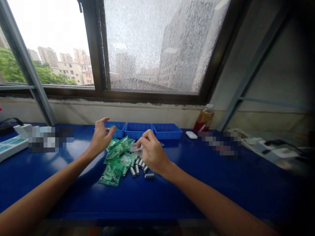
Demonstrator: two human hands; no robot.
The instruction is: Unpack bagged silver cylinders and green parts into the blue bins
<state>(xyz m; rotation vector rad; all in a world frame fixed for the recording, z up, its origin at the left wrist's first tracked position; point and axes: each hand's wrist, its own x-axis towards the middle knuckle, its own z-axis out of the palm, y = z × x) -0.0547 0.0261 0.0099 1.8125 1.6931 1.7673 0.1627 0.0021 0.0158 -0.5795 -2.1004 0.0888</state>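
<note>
My left hand (101,135) is raised at the front of the left blue bin (120,133), its fingers and thumb apart and nothing seen between them. Small greenish bits show inside that bin. Over the right side of a pile, my right hand (154,152) is closed in a pinch at a small clear plastic bag (136,147). Green printed plastic packets (115,160) lie heaped between my hands. Several short silver metal cylinders (133,171) lie loose beside the packets, some partly hidden under my right hand.
Two more blue bins, a middle one (137,133) and a right one (167,135), stand against the wall. A white case (191,135) and a drink bottle (204,118) are to their right. Power strips lie at the left (13,146) and right (275,152) of the blue table (137,205).
</note>
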